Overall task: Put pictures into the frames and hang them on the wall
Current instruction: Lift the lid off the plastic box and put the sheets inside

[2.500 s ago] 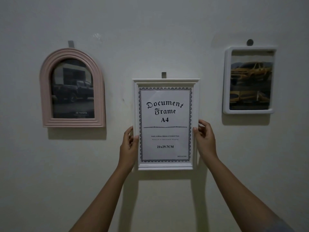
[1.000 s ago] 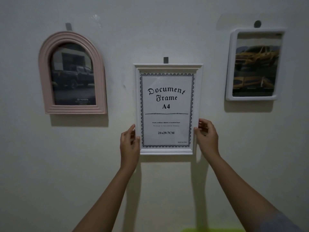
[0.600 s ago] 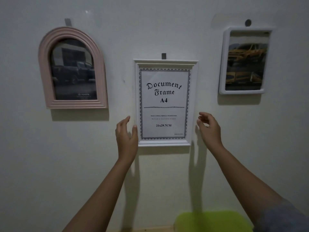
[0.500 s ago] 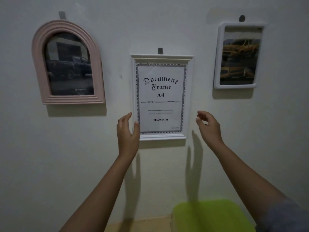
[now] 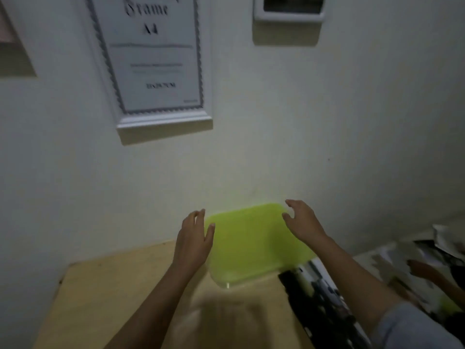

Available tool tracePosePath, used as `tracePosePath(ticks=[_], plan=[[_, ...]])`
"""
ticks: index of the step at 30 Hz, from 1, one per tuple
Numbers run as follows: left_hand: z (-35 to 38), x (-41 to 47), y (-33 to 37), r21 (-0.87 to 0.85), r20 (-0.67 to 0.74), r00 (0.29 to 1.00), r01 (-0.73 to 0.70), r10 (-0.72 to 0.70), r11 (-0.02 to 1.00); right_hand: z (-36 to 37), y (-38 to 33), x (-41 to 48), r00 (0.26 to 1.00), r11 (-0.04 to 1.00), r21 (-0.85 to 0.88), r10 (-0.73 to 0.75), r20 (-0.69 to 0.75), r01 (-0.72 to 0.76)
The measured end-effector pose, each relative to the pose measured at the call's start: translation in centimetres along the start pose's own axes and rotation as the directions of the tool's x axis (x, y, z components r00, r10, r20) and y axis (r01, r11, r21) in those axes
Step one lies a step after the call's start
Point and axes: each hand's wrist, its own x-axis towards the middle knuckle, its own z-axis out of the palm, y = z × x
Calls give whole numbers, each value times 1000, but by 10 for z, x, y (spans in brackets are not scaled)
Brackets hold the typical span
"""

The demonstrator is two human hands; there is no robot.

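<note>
White frame: the white frame point(image 5: 151, 61) hangs flat on the wall point(image 5: 352, 122) at 11 o'clock in the view, its printed sheet reading "Frame A4"; only its lower part is in shot, and no hand touches it.
Second frame: the bottom edge of another white frame point(image 5: 288, 15) shows at 1 o'clock, also on the wall, well apart from the first.
Pink frame: a sliver of a pink frame point(image 5: 5, 31) sits at the left border, near 10 o'clock.
Left hand: the left hand point(image 5: 195, 241) is spread and empty, fingers loose, poised at the left edge of the green tray point(image 5: 251, 245); whether it touches the rim is hard to say in the blur.
Right hand: the right hand point(image 5: 303, 220) is likewise spread and empty, fingers curled, over the tray's far right corner.
Green tray: the tray lies between the two hands at 6 o'clock, on the wooden table point(image 5: 105, 293) that stands against the wall.
Pictures: loose printed pictures point(image 5: 319, 301) lie just beside the tray at 5 o'clock, more of them at 4 o'clock, smeared by motion.
Sleeve: a grey sleeve point(image 5: 412, 328) covers the right arm at the lower right corner.
</note>
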Motion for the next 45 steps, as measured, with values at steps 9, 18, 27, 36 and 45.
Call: tracePosePath(ticks=[9, 18, 27, 36, 45], plan=[[109, -24, -6, 272, 162, 932, 274, -324, 922, 49, 119, 22, 978, 971, -229, 105, 178, -62], [139, -33, -6, 63, 169, 894, 410, -415, 910, 86, 142, 22, 998, 998, -26, 56, 22, -55], [149, -30, 5, -93, 69, 879, 477, -472, 874, 100, 139, 21, 994, 992, 97, 91, -53, -86], [143, -28, 4, -179, -4, 860, 501, -509, 847, 98, 131, 15, 992, 985, 153, 93, -89, -79], [103, -43, -6, -257, -84, 870, 453, -487, 854, 94, 91, 2, 986, 975, 220, 53, -156, -18]])
